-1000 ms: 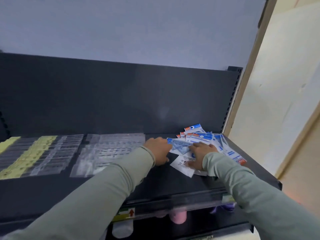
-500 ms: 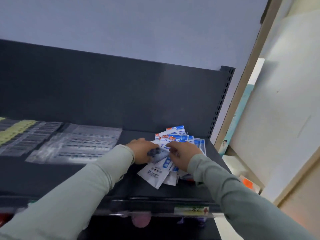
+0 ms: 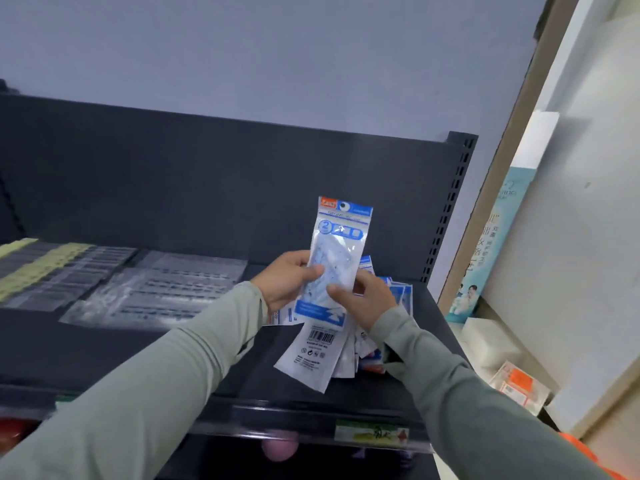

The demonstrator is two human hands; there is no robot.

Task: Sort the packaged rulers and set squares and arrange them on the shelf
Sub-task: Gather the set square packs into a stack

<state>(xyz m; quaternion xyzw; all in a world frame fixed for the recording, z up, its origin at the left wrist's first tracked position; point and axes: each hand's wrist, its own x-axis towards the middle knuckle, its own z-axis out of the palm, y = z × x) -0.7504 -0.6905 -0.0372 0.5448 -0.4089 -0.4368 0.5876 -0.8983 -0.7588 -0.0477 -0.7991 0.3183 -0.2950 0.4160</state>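
Retail shop interior. Dark steel gondola shelf [image 3: 166, 355] with slotted upright [image 3: 450, 216] at its back right corner and label strip [image 3: 372, 434] along its front edge. It carries rows of sleeved rulers [image 3: 156, 292], a header-card packet [image 3: 341, 251] and barcoded packets [image 3: 317, 351]; boxed goods [image 3: 519, 386] lie beyond the right edge.

Glossy plastic packet [image 3: 341, 251], matt metal shelf [image 3: 138, 348]

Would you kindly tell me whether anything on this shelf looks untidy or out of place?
Yes: the blue-and-white packets at the right end of the shelf lie in a loose fanned heap, overlapping at different angles, one face down with its barcode showing. The clear packs to the left lie in flat rows by comparison.
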